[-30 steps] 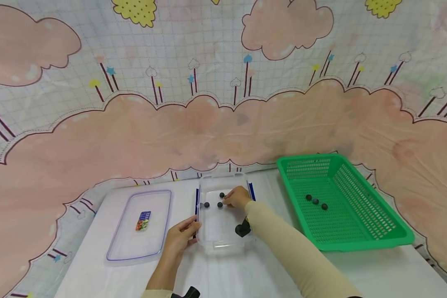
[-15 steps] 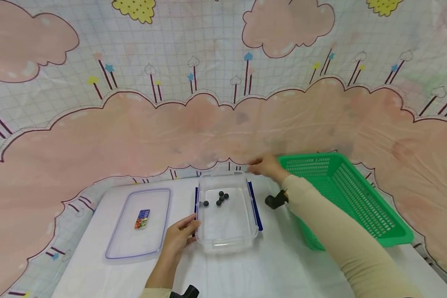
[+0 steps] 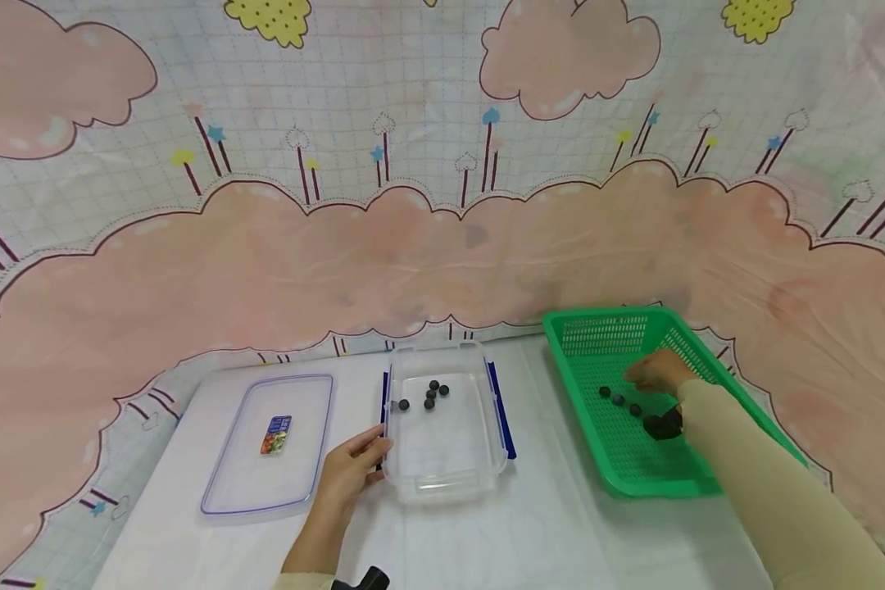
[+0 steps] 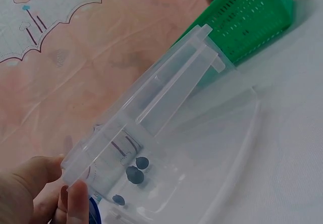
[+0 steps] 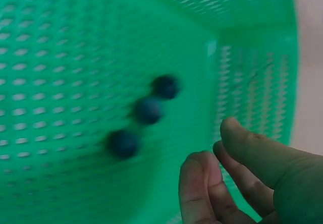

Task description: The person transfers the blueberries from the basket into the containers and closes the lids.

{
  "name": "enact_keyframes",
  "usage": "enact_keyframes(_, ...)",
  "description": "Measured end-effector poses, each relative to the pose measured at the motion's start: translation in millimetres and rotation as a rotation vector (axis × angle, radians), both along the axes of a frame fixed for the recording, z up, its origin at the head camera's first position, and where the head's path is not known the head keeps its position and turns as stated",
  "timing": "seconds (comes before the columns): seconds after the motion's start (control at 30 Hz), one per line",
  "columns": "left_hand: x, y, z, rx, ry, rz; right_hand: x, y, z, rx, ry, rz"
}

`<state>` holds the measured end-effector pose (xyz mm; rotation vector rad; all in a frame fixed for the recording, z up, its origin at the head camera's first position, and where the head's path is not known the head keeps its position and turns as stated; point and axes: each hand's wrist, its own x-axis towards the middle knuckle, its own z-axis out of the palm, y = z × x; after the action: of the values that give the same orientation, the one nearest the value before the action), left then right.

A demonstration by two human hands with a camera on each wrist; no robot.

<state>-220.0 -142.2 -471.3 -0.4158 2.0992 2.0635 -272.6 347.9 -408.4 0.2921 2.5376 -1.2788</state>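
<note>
My empty right hand (image 3: 660, 371), fingers parted, has shifted from box (image 3: 446, 485) to basket (image 3: 619, 451), where I judge three balls (image 3: 618, 400) reachable; my left hand (image 3: 350, 465) grips the box containing five balls (image 3: 431, 395).

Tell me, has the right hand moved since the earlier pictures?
Yes, rightward: in the head view, the right hand went from the clear box to over the green basket.

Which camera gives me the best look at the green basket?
The head view: it shows most of the green basket, rim and floor, with the right hand and sleeve covering some. The right wrist view shows a blurred close-up of its inside with three dark balls; the left wrist view, just part beyond the clear box.
</note>
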Motion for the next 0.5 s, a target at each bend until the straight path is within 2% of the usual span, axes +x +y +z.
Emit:
enact_keyframes(0.1, -0.2, -0.3, 0.8, -0.01, -0.002, -0.005, 9.0, 3, -14.7, 0.035, -0.024, -0.056)
enact_keyframes(0.23, 0.0, -1.3, -0.5, -0.005, -0.007, -0.004, 11.2, 3, -30.6, 0.123, -0.066, -0.111)
enact_keyframes(0.33, 0.1, -1.4, -1.3, 0.0, -0.007, 0.001, 11.2, 3, -38.6, 0.116, -0.08, -0.134)
enact_keyframes(0.5, -1.6, -0.6, -1.5, -0.003, -0.01, 0.006, 12.7, 3, -43.6, 0.073, -0.097, -0.173)
